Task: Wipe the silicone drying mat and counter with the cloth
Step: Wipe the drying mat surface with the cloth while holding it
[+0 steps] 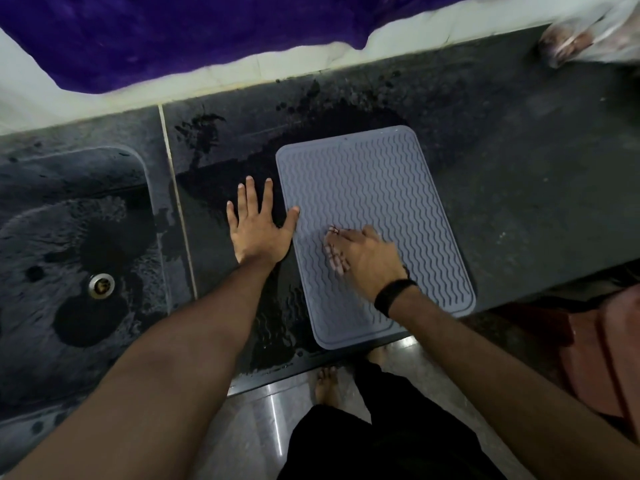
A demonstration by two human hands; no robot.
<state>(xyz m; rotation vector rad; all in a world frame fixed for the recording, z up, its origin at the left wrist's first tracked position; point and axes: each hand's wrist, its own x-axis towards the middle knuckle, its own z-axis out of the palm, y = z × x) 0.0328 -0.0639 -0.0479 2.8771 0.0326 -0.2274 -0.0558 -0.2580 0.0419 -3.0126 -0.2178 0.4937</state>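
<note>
mat (377, 216) on wet counter (519, 188), long axis running away from the person | left hand (258, 226) flat, fingers spread, thumb on mat's left edge | right hand (367, 256) clamped on cloth (334, 251) mid-mat — nearer hand, unwiped ridges lie ahead

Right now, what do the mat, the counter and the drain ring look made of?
Mat: matte grey, probably silicone, with moulded wavy ridges. Counter: dark speckled stone, likely granite, with wet patches. Drain ring: shiny metal, likely steel.
</note>
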